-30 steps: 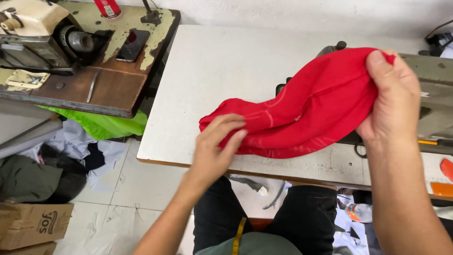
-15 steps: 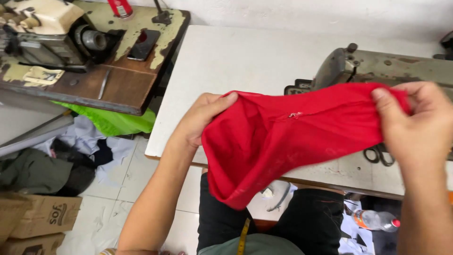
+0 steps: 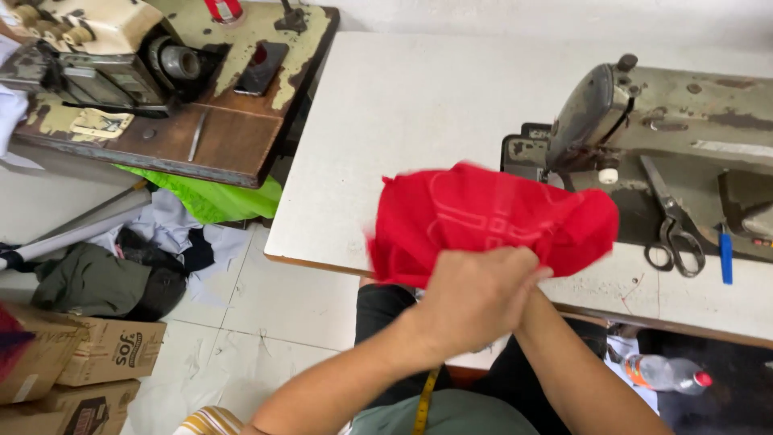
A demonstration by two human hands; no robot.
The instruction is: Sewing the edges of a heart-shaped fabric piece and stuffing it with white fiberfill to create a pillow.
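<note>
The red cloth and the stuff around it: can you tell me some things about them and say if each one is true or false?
1. Both hands are bunched together on the red cloth. True: the left hand covers the right hand at its near edge.
2. The scissors lie on the floor. False: they rest on the bed of the grey sewing machine.
3. A phone lies on the worn wooden table to the left. True.
4. The red cloth lies flat and spread out. False: it is crumpled and lifted over the edge of the white table.
5. The plastic bottle stands on the white table. False: it lies lower down, under the table.
</note>
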